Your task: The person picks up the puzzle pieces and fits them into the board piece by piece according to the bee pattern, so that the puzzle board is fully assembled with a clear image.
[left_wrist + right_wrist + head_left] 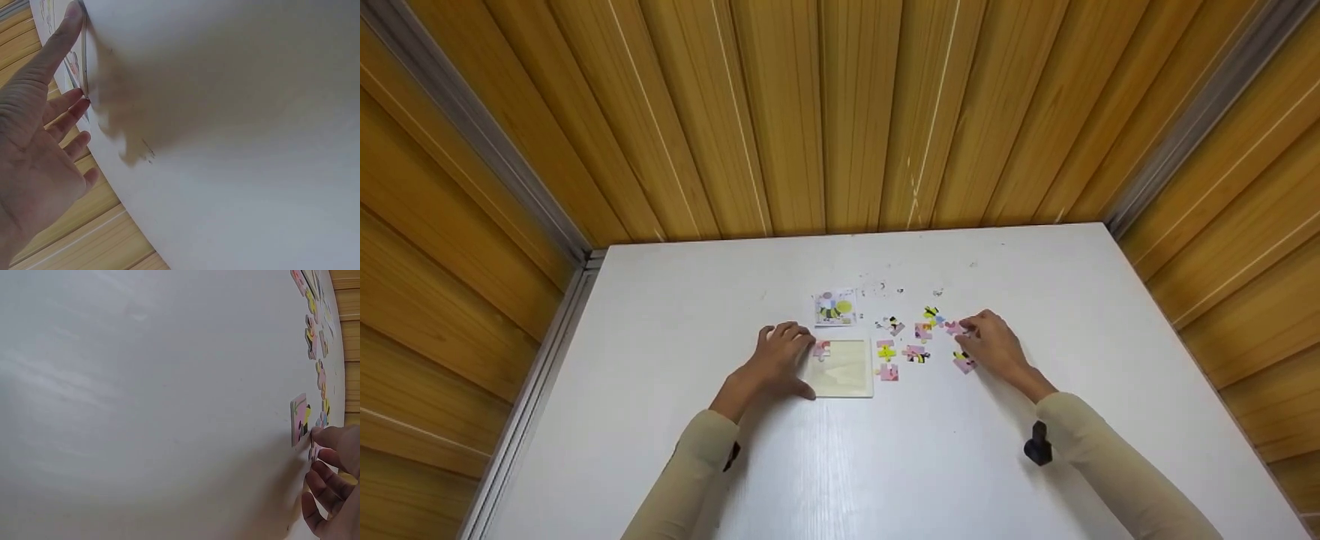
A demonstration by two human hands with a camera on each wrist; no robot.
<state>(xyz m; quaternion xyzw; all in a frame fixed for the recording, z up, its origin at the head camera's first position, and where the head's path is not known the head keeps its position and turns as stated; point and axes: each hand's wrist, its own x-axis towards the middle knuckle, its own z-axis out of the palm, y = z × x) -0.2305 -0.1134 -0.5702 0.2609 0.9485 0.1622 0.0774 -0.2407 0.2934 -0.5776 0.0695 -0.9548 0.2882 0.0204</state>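
A shallow wooden puzzle tray [844,382] lies flat on the table, with one pink puzzle piece [820,349] in its upper left corner. My left hand [780,360] holds the tray's left side, thumb near the bottom corner and fingertips near the top one. In the left wrist view, the thumb and two fingertips of the left hand [48,135] meet the tray's edge. My right hand [994,345] pinches a pink puzzle piece [955,328] between thumb and fingers, low over the table. Just below that hand lies a pink, yellow and black puzzle piece [300,419].
Several loose puzzle pieces [889,373] lie between the tray and my right hand. A square picture card [835,307] with a bee lies behind the tray. Wood-look panels [780,112] rise along the back and sides of the white table [697,300].
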